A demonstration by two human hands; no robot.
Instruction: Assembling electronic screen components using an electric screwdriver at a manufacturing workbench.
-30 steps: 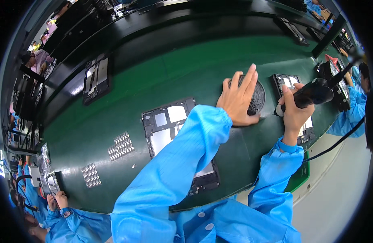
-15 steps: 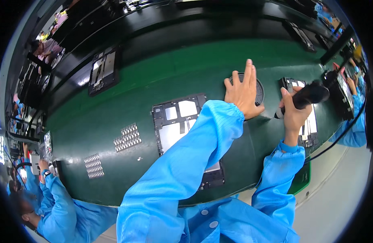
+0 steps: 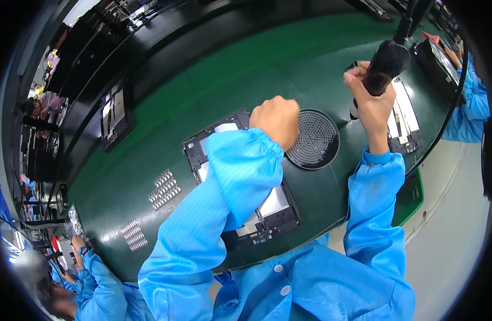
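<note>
My right hand (image 3: pixel 375 104) grips a black electric screwdriver (image 3: pixel 387 61), held slanted with its pale nose and thin bit down toward the left. My left hand (image 3: pixel 277 122) is closed, knuckles up, at the left rim of a round black dish with a gridded bottom (image 3: pixel 314 140). Whatever its fingers may hold is hidden. Under my left forearm lies an opened tablet-like device (image 3: pixel 275 202), black-framed with pale panels inside; the sleeve covers its middle. Another opened device (image 3: pixel 403 115) rests beyond my right wrist.
Two sheets of small metal parts (image 3: pixel 164 190) (image 3: pixel 134 234) lie on the green table (image 3: pixel 214 91), left of the device. Another device (image 3: pixel 115 115) is at the far left. A black cable (image 3: pixel 453 120) curves along the right. Co-workers' blue sleeves (image 3: pixel 104 286) (image 3: pixel 470 112) show at both sides.
My left hand has gone from spread over the round dish to closed at its left side, uncovering the dish. My right hand has raised the screwdriver farther away from me. The view has shifted.
</note>
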